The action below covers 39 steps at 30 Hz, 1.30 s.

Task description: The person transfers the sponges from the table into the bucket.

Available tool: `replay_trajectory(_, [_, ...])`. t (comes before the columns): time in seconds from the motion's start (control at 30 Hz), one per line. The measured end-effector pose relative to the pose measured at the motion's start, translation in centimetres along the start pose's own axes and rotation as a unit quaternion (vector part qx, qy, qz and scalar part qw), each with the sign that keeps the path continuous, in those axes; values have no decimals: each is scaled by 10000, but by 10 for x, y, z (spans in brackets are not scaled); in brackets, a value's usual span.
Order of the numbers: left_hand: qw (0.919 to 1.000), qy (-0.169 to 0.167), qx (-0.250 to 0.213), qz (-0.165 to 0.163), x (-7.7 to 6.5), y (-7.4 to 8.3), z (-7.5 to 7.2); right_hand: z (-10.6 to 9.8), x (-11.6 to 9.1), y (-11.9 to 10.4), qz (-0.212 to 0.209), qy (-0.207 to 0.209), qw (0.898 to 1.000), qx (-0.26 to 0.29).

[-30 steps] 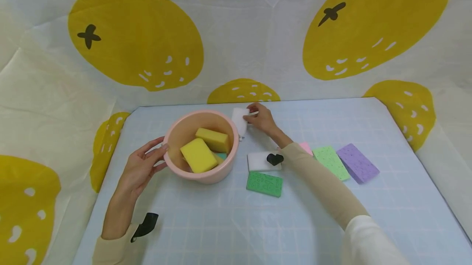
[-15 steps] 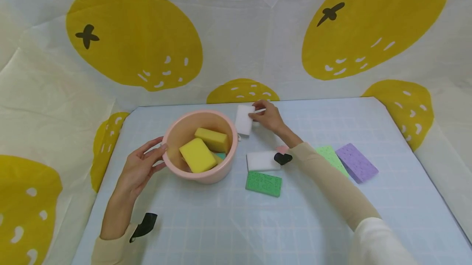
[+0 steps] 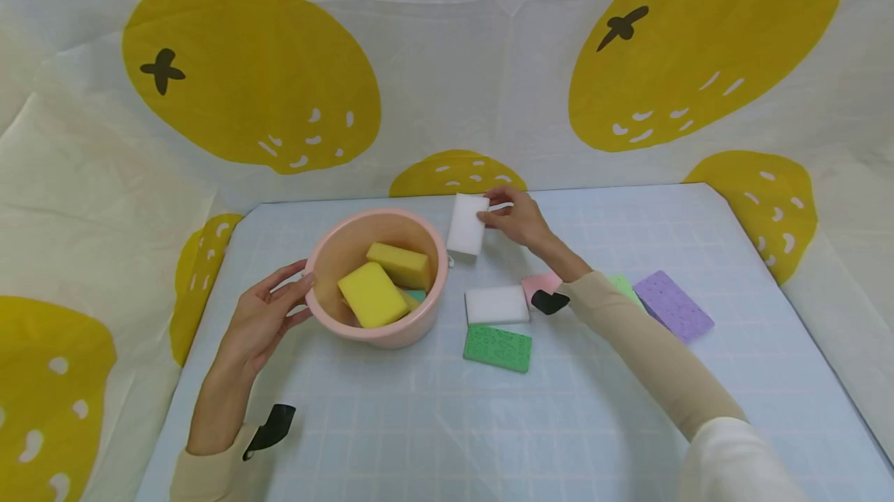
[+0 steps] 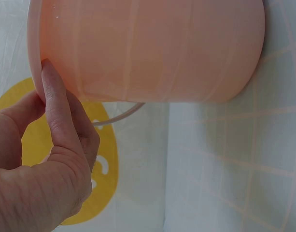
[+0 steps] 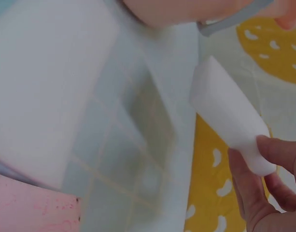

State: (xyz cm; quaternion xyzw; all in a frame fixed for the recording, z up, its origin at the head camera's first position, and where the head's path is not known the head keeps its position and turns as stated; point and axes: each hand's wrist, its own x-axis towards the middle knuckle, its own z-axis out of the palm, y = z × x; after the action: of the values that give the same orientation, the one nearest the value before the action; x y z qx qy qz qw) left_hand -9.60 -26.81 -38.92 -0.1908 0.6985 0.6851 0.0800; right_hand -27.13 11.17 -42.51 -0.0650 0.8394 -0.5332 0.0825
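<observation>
From the head camera, the right hand (image 3: 517, 219) pinches one end of a white sponge (image 3: 467, 226). The sponge is just to the right of the pink bucket (image 3: 419, 322), near the back of the table (image 3: 447, 432). Only one end is held, so I think it could slip or swing if the fingers go loose. It might bump the rim if it goes over too low. It looks like a small plain block with flat sides. Inside the bucket, yellow sponges (image 3: 372, 296) lie on top of each other, so one more could sit wobbly on the heap.

From the left wrist camera, the left hand (image 4: 56, 145) holds the bucket's rim between thumb and fingers. A hard pull up there could tip the bucket, because only one side is held. The bucket looks smooth and pale. The white sponge doesn't show here.

From the right wrist camera, the white sponge is up off the table, with a shadow below it. The bucket's handle (image 5: 234, 19) is near, so the sponge could catch on it. The sponge looks bright and clean, with a soft, rounded end by the fingers.
</observation>
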Motion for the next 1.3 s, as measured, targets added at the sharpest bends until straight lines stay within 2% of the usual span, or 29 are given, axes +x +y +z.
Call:
replay_trajectory(0.4, [10000, -11, -68, 2, 0, -1, -1, -10, -10, -19, -222, -235, 9990, 308])
replay_trajectory(0.7, [10000, 6, 28, -36, 0, 0, -2, -16, -20, -37, -306, -353, 9988, 164])
replay_trajectory(1.07, [9998, 67, 107, -125, 2, -1, -2, -22, -29, -55, -499, -234, 9983, 183])
replay_trajectory(1.3, [10000, -32, 49, -78, 2, 0, -2, -27, -31, -64, -715, -213, 9972, 12])
